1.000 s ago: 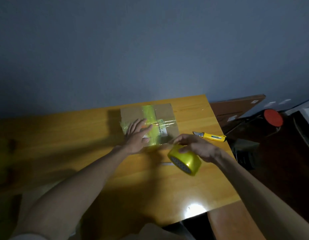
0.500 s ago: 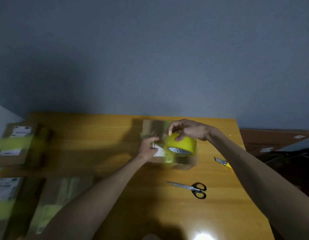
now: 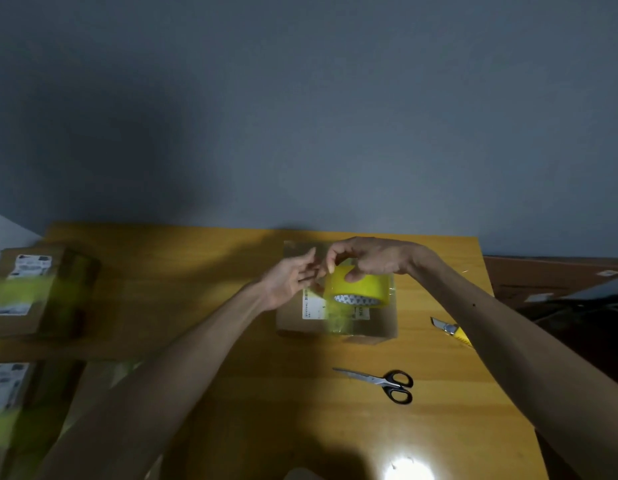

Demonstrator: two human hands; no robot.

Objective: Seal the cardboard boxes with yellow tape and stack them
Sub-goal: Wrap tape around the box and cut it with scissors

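A cardboard box (image 3: 377, 327) with a white label and a strip of yellow tape across it sits mid-table. The yellow tape roll (image 3: 364, 289) stands on top of it. My right hand (image 3: 373, 259) grips the roll from above, thumb on its side. My left hand (image 3: 293, 277) is just left of the roll, palm turned up, fingers loosely spread with the tips near the roll's edge; whether they touch the tape end is unclear.
Black-handled scissors (image 3: 387, 384) lie on the wooden table (image 3: 196, 306) in front of the box. A yellow utility knife (image 3: 451, 330) lies at the right, partly under my forearm. Taped, labelled boxes (image 3: 34, 292) sit at the left edge and lower left (image 3: 9, 393).
The view has swung left and down, bringing the scissors and left-hand boxes into sight. My right hand lifted the roll onto the box; my left hand came off the box and opened beside the roll.
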